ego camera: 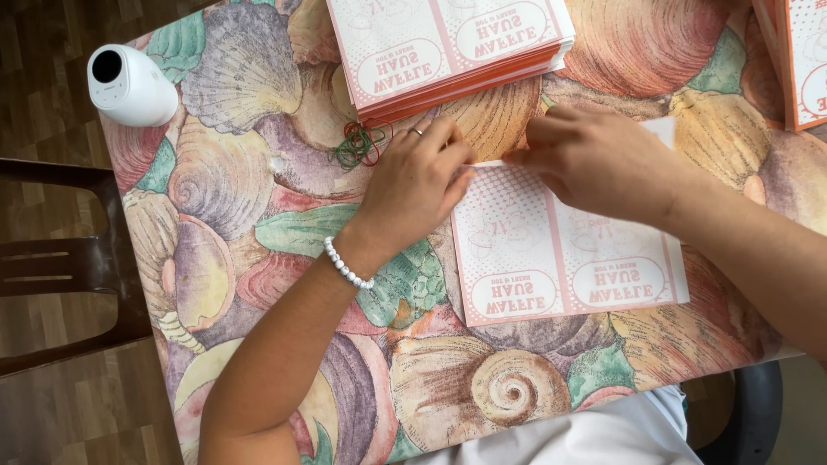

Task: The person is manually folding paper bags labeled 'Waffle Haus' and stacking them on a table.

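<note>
A flat pink-and-white paper bag point(551, 258) lies on the table in front of me, its printed face up. My left hand point(418, 181), with a ring and a white bead bracelet on the wrist, presses fingertips on the bag's top left edge. My right hand point(599, 159) rests on the bag's top edge and pinches or folds it; part of the white flap shows behind its knuckles. Both hands touch the same top edge, close together.
A stack of the same paper bags point(448, 47) lies at the table's far side, another stack point(797, 60) at the far right. Green and red rubber bands point(360, 145) lie beside the left hand. A white round device point(129, 84) stands at the far left corner. A dark chair point(60, 267) stands left of the shell-patterned tablecloth point(258, 207).
</note>
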